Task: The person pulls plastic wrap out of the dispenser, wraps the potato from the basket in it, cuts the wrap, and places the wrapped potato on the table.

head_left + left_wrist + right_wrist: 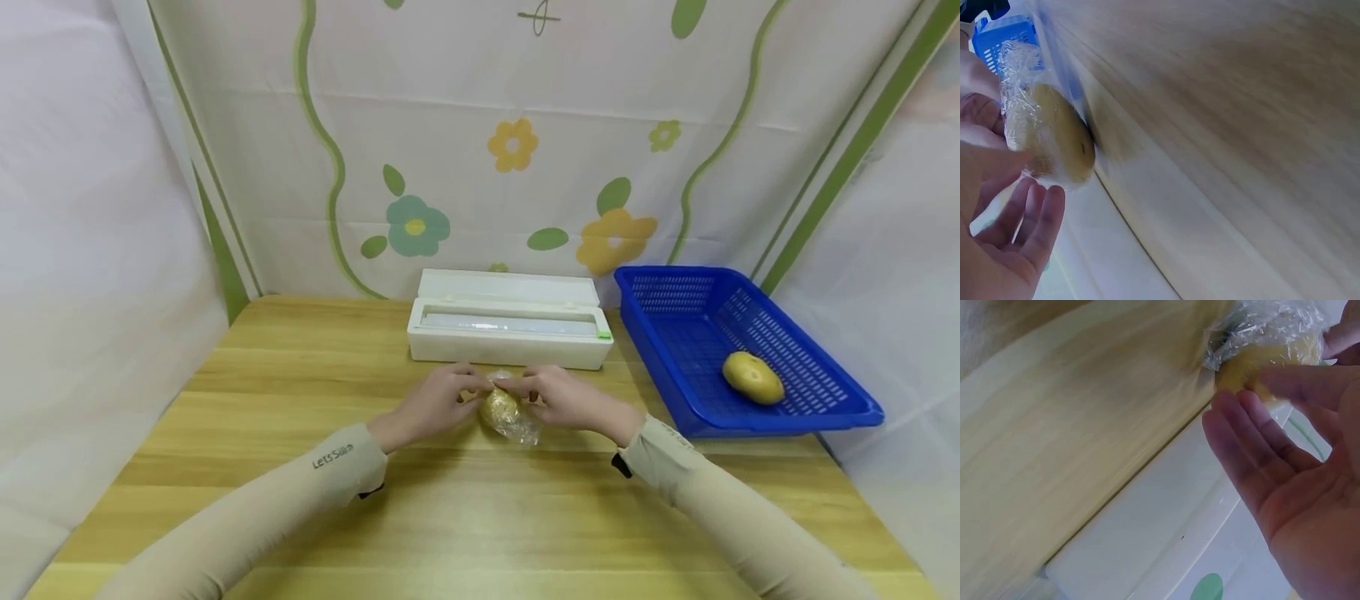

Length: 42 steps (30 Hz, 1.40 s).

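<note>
A yellow potato (497,410) lies on the table in front of the white box, partly covered by clear plastic wrap (525,431). My left hand (435,402) pinches the wrap at the potato's left side with thumb and forefinger. From the right, my right hand (567,399) pinches the wrap too, its fingertips close to the left ones over the potato's far end. In the left wrist view, crinkled wrap (1017,94) bunches along one side of the potato (1069,140). The right wrist view has the other right fingers (1254,444) loosely extended below it.
Behind the hands stands a long white wrap dispenser box (510,347), lid (510,287) raised, a roll (510,323) inside. A blue basket (660,367) on the right holds another potato (753,377). A floral curtain (465,150) closes off the back of the wooden table (300,358).
</note>
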### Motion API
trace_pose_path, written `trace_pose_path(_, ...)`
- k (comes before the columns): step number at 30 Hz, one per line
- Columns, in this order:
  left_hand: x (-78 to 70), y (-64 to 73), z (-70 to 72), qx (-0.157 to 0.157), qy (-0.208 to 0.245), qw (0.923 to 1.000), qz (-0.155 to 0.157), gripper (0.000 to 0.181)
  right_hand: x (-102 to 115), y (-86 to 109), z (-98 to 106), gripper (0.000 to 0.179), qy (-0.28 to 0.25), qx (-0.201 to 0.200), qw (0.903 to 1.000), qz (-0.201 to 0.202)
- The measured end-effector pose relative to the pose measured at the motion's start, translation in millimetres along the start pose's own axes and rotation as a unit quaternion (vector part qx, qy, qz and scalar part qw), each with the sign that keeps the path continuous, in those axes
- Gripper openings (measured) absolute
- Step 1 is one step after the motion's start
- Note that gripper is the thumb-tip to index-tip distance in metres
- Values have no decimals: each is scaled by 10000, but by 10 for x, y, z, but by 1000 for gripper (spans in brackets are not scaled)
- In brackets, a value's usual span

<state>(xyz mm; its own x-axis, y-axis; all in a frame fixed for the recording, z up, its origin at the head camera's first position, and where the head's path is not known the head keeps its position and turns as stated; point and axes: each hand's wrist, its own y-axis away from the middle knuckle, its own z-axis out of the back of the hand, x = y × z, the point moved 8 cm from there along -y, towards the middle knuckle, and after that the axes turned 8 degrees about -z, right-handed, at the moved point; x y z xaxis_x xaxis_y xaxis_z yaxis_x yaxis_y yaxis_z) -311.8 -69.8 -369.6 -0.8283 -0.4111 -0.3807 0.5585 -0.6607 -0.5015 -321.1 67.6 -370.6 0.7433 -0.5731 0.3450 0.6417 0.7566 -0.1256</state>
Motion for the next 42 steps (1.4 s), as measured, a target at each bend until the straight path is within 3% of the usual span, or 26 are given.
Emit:
trace_pose_path(4, -41, 64, 52, -4, -233, 9995, -218, 29, -23, -5, -13, 58, 389, -207, 9984, -345)
trace_pose_path(9, -128, 121, 125, -37, -93, 9999, -30, 36, -54, 44, 17, 62, 857, -648, 9929, -509)
trace_pose_path(13, -275, 83, 160, -133, -200, 9997, -16, 39, -59, 87, 38, 64, 814, -820, 9917, -565)
trace_pose_path(17, -409, 48, 124, -250, -696, 9970, -239, 40, -60, 105, 2, 66, 739, -788, 9904, -857)
trace_pose_path(23, -453, 79, 27, -273, -1058, 9938, -218, 39, -39, 149, -37, 69, 578, -797, 9854, -1390)
trace_pose_path(29, -345, 106, -23, -322, -287, 9990, 73, 34, -35, 123, -55, 69, 454, -866, 9817, -1634)
trace_pose_path(34, -250, 137, -51, -440, 339, 9982, 221, 25, -20, 90, -99, 69, 337, -899, 9814, -1661)
trace_pose_path(42, -256, 118, 3, -625, 125, 9976, 285, 8, 20, 104, -81, 73, 125, -1167, 9823, -1458)
